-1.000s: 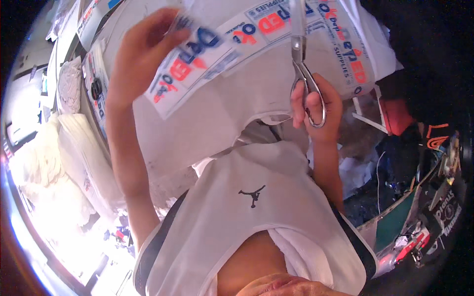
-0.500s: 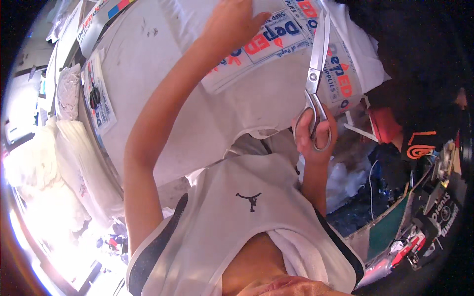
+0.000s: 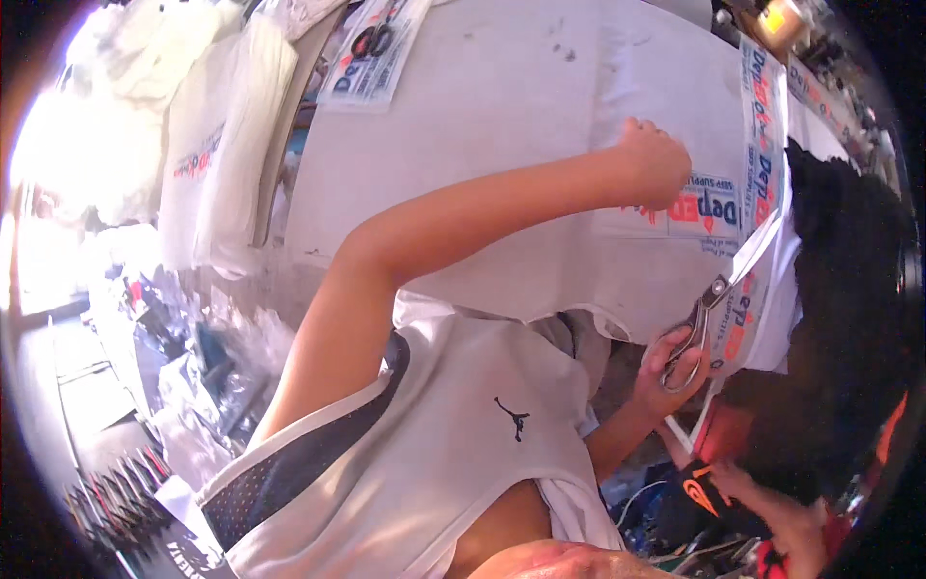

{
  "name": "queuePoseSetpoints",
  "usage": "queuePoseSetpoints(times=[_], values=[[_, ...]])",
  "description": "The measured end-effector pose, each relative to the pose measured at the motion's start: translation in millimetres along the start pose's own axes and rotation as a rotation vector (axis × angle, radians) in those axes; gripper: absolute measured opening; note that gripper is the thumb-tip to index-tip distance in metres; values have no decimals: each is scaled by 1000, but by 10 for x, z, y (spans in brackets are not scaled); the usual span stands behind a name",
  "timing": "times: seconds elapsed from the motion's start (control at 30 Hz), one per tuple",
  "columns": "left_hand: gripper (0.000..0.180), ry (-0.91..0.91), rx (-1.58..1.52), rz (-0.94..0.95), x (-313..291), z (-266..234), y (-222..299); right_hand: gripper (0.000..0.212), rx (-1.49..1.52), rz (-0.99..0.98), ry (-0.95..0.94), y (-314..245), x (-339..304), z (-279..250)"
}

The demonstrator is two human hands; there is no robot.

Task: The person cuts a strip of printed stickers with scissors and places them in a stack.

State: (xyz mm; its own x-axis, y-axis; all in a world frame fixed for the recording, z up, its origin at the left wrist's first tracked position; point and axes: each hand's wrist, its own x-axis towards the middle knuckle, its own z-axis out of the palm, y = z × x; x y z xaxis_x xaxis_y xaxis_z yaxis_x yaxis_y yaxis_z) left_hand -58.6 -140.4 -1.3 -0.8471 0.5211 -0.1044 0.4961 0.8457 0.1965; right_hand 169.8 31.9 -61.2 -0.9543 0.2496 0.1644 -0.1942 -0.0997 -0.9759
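Note:
A broad sheet of white cloth [image 3: 463, 145] lies spread over the work surface, with blue and red printed panels [image 3: 709, 207] near its right side. On the cloth just left of those panels rests my left hand [image 3: 656, 164], its fingers curled closed. Whatever may be inside them is hidden. My right hand [image 3: 670, 372] grips the loop handles of a pair of large metal scissors [image 3: 717, 291] beside the cloth's near right part. The blades point up and right along a printed strip [image 3: 757, 145]. Glare on the blades hides how far apart they stand.
Folded white cloth [image 3: 227, 154] is stacked at the left. A clear printed sheet [image 3: 371, 58] with a small black object lies at the back. Dark fabric [image 3: 849, 251] covers the right side. Another person's arm [image 3: 781, 511] shows at lower right. Plastic bags [image 3: 203, 386] lie lower left.
The whole view has turned, so the cloth appears shifted and rotated. My left hand's fingers have curled in. The scissors stay in my right hand. Another person's arm shows more at lower right.

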Motion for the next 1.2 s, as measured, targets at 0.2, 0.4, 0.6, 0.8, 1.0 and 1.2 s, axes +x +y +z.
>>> queuePoseSetpoints(times=[0.2,0.4,0.6,0.8,1.0,1.2], values=[[22,45,-197,85,-43,18,-57,43,-78,75,364,-97,249,194],[19,47,-352,20,-112,0,-23,34,66,16,260,-241,582,121],[16,147,-282,25,-144,235,28,32,93,-24,292,-106,605,95],[30,478,-140,240,-117,314,-22,29,127,34,296,-124,577,190],[36,203,-60,13,-3,165,146,31,103,10,306,-129,588,157],[40,-124,-94,30,122,-51,108,30,145,31,270,-104,602,71]])
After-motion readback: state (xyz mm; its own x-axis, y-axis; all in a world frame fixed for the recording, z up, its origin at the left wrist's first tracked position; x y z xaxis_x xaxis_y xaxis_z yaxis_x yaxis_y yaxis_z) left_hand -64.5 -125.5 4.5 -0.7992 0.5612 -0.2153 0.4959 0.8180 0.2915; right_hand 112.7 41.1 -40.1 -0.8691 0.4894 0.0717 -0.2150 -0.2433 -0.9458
